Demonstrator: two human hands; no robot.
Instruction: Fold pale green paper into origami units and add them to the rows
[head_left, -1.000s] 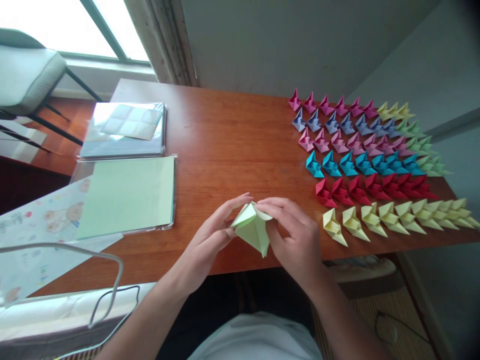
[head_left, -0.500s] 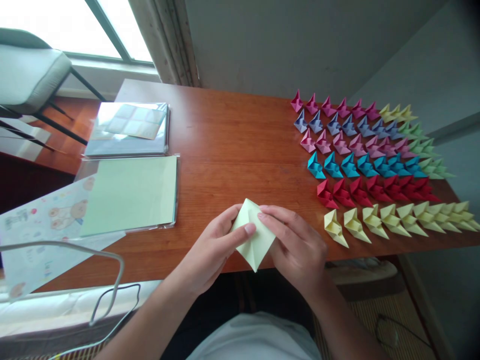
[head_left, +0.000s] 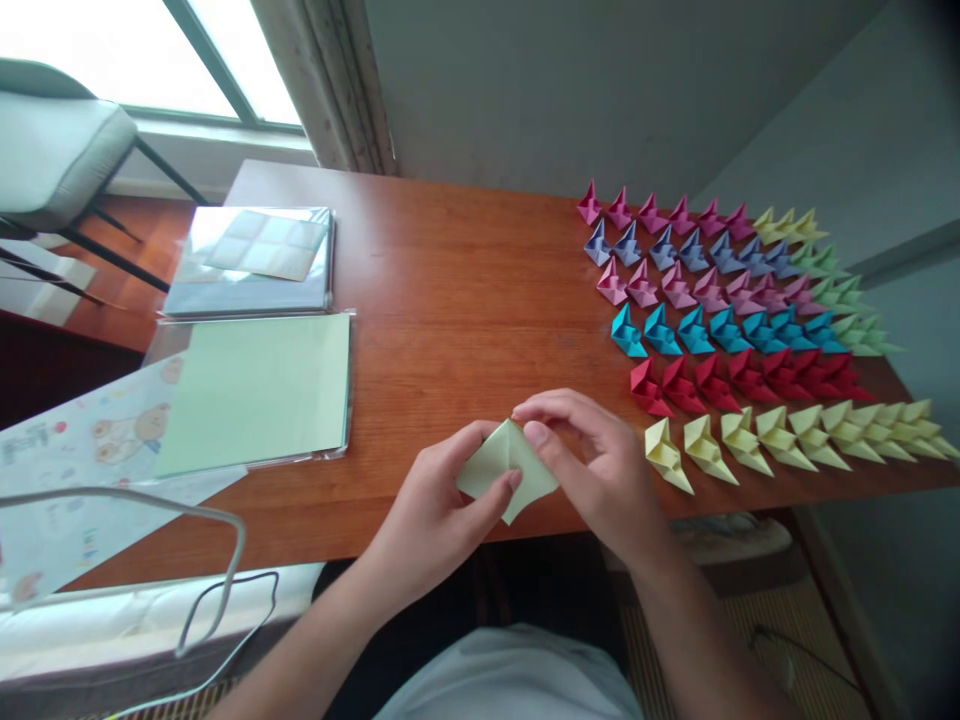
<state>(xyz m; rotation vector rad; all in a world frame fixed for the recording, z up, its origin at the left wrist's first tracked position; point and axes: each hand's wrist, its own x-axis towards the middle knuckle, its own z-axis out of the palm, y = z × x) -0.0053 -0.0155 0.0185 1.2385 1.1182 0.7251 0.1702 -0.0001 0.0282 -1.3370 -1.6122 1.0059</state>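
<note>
A pale yellow-green piece of folded origami paper (head_left: 491, 462) is held over the table's front edge, one corner pointing toward my body. My left hand (head_left: 442, 495) grips it from the left, thumb on its face and the other fingers partly hidden behind it. My right hand (head_left: 600, 465) pinches its upper right edge near the top corner, index finger and thumb close together. Right of my hands, the nearest row holds several folded yellow paper pieces (head_left: 664, 455).
Rows of red (head_left: 651, 388), blue (head_left: 628, 332), pink, purple and pale green folded pieces cover the table's right side. At left lie a pack of light green paper (head_left: 255, 395), another plastic-wrapped pack (head_left: 247, 285) and a bear-printed sheet (head_left: 67, 500). A grey cable (head_left: 236, 535) curves in front.
The paper has tipped, so its lower corner looks shorter. My right hand has shifted up to the top corner, its thumb now showing on the near face. My left thumb has slid slightly right.
</note>
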